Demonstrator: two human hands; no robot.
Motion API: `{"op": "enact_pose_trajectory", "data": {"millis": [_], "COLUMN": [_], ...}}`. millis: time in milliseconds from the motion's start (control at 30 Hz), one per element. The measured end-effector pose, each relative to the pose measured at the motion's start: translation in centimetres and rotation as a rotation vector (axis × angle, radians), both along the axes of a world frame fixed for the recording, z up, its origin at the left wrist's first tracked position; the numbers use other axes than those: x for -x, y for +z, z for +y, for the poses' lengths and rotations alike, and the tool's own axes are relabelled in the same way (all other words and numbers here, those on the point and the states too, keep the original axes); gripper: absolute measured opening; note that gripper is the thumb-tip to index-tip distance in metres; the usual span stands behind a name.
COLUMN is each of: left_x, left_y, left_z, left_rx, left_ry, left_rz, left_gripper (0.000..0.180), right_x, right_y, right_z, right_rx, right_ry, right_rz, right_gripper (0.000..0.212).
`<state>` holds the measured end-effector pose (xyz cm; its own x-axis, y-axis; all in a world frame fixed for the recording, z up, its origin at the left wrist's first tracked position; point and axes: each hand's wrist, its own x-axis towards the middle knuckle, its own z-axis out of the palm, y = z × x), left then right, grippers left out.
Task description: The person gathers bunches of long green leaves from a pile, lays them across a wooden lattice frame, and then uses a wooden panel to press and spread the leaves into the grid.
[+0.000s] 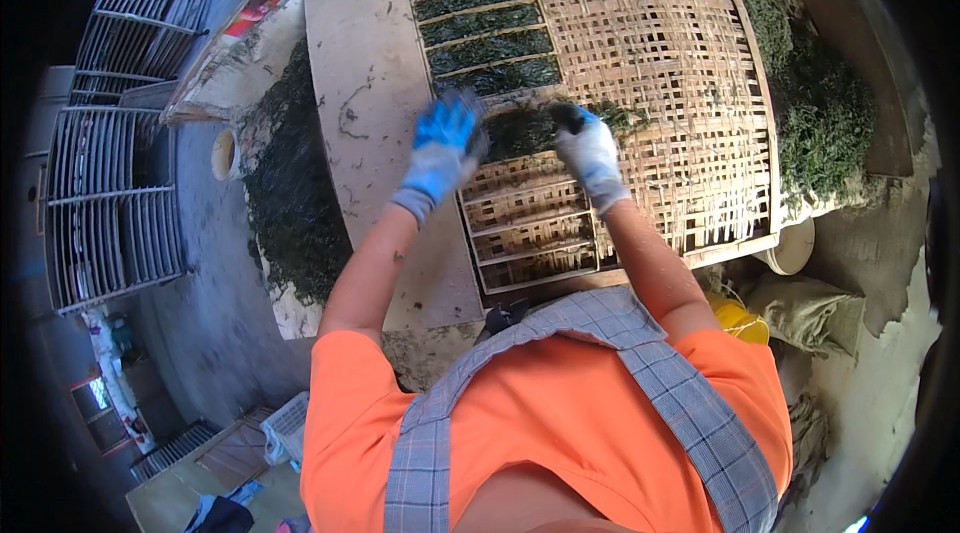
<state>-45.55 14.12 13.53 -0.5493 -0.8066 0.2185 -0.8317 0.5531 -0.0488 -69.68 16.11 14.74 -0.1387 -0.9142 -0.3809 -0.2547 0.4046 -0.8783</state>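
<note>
Head view shows two gloved hands (436, 148) at greenery (520, 132) in one slatted frame (540, 280).

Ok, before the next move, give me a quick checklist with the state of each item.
1. Left hand and right hand gloved: ok.
2. Fingers closed on anything: cannot tell; both hands are blurred or dark at the tips.
3. Farther slots filled with green strands: ok.
4. Strands between the hands kept within their slot: not ok, some stray right onto the woven lattice.
5. Nearer slots filled: not ok, the weave shows through.
6. Loose strands at hand: ok, left pile and right pile.
</note>
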Motion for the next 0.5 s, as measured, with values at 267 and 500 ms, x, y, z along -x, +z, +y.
{"op": "enact_pose_trajectory", "data": {"millis": [267, 500], "left_x": [-0.8, 5.0], "left_y": [-2.7, -4.2], "left_z": [3.7, 3.1], "left_rx": [-0.301, -0.318], "left_ry": [-0.103, -0.034], "left_rz": [0.003, 0.06], "left_gripper": [0.045, 0.056], "right_x": [-3.0, 1.4], "right_y": [-6.5, -5.3], "right_z": [-1.0, -1.2], "right_rx": [0.523, 0.488], "right_ry": [0.585, 0.429], "right_rz": [0.922, 0.946], "right_gripper": [0.046, 0.041]}}
